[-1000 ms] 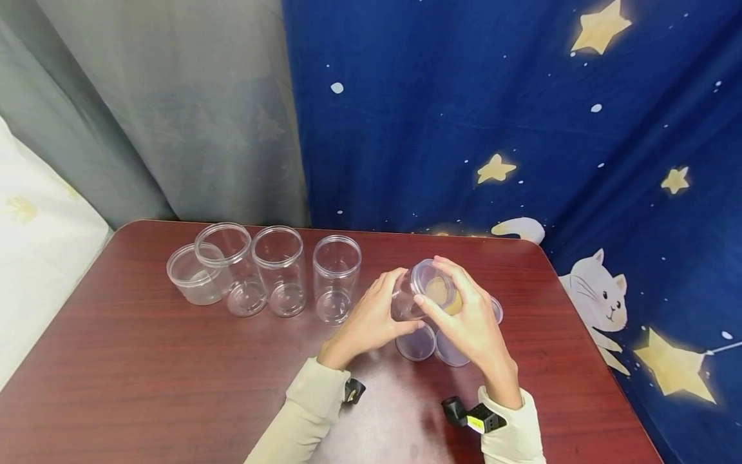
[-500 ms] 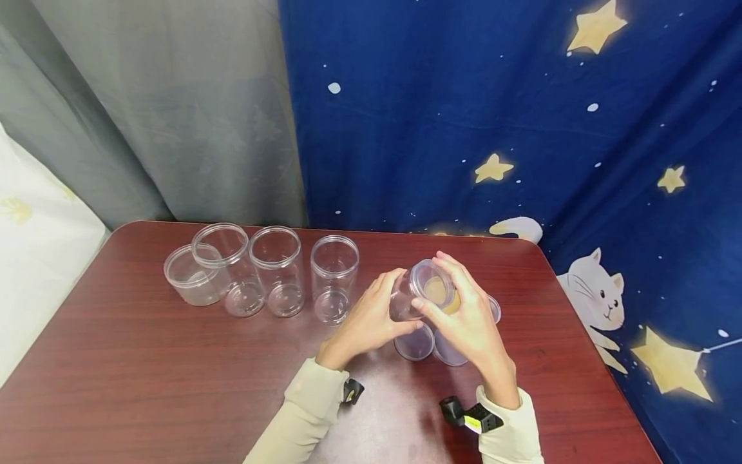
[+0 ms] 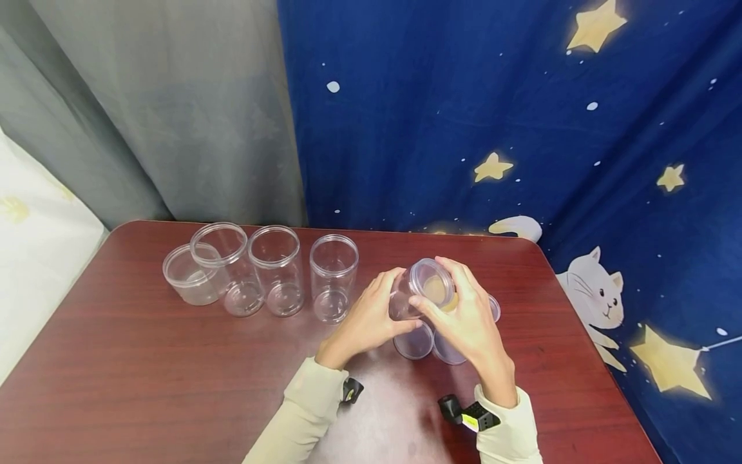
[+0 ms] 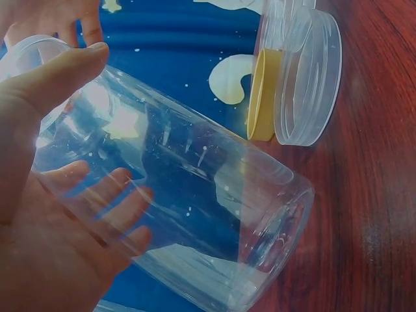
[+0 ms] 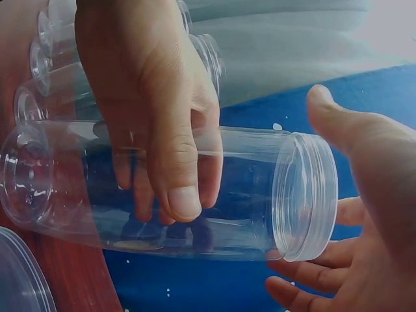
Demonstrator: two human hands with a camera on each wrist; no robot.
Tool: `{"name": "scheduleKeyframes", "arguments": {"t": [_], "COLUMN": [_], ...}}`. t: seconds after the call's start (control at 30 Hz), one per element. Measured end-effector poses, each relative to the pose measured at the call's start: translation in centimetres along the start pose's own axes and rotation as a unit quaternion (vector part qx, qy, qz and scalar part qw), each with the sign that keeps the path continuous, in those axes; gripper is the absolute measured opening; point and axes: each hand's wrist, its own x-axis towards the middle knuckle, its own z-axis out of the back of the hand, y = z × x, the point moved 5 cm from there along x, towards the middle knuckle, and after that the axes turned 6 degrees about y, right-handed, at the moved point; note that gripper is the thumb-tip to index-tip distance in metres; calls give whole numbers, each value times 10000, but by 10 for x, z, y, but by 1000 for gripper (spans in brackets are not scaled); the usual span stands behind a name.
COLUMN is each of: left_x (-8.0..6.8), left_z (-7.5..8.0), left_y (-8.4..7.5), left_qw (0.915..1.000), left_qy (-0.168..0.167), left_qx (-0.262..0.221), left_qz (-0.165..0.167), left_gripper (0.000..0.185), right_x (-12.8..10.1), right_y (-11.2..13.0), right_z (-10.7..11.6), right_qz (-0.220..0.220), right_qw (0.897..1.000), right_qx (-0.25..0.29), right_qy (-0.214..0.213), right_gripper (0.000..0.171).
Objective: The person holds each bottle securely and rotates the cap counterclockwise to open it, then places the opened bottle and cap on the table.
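A tall clear plastic jar (image 4: 188,182) is held tilted above the table, its base toward the left and its lidded end toward the right in the head view. My left hand (image 3: 368,316) grips the jar's body, with the thumb on one side and the fingers round the other. On the jar's mouth sits a clear lid (image 5: 309,198). Around this lid curls my right hand (image 3: 466,316), thumb on the near side and fingers on the far side. In the right wrist view, a small gap shows between that thumb and the lid.
Beyond the left hand stand open clear jars, among them a tall jar (image 3: 334,277) and a short, wide jar (image 3: 194,274). Clear lids (image 3: 413,341) lie under the hands on the red-brown table (image 3: 174,386). A yellow disc (image 4: 263,97) stands beside a clear lid (image 4: 312,78).
The right hand's fingers lifted slightly half a second ago and now sit lower around the lid. The left hand and jar keep nearly the same pose.
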Motion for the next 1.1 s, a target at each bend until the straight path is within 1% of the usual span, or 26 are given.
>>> {"name": "scheduleKeyframes", "arguments": {"t": [0.2, 0.6, 0.93, 1.1], "left_x": [-1, -2, 0, 0], "left_z": [-1, 0, 1, 1], "left_y": [1, 2, 2, 2], "left_qw": [10000, 10000, 10000, 9999], "left_qy": [11, -2, -2, 4], "left_qx": [-38, -57, -80, -109], "left_qz": [49, 30, -39, -80], "left_gripper": [88, 88, 89, 90], "right_x": [-1, -2, 0, 0], "right_y": [0, 2, 2, 2], "right_z": [-1, -1, -2, -2], "right_qz": [-77, 423, 593, 583], "right_qw": [10000, 9989, 9971, 9966], "right_qx": [24, 143, 335, 394], "right_qy": [-9, 156, 345, 423], "right_gripper": [72, 68, 65, 66]}}
